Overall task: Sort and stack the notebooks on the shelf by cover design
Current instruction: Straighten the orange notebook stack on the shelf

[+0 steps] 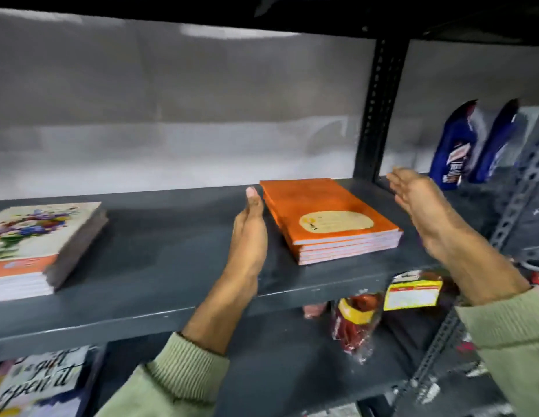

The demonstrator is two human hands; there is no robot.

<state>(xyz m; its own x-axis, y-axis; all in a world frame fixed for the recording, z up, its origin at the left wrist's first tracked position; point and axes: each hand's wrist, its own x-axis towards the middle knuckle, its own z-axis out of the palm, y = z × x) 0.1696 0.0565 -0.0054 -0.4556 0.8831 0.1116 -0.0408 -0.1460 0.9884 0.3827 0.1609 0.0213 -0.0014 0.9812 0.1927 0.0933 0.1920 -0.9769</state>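
On the dark metal shelf (160, 254), toward its right end, sits a stack of orange notebooks (331, 218), several deep, each with the same cover, the top one showing an oval cream label. Both hands flank it with flat, open palms turned inward. The left hand (250, 233) stands edge-on with its fingers straight, just beside the stack's left edge and perhaps touching it (blur makes contact hard to judge). The right hand (424, 212) is spread and clearly apart from the stack's right side, holding nothing. That facing-palms posture suits squaring a pile, pressing the spines and page edges into line so that the matching covers sit flush.

Well apart at the shelf's left end lies a second pile, a floral-cover notebook (36, 230) on top with an orange-banded cover edge and white pages showing beneath. Keeping the two piles at opposite ends looks deliberate, one design per stack. The orange pile reads as close to finished; the left one may yet need checking.

Blue bottles (454, 149) stand in the neighbouring bay, beyond the perforated upright (379, 109), and packaged red goods (352, 326) sit on the shelf below.
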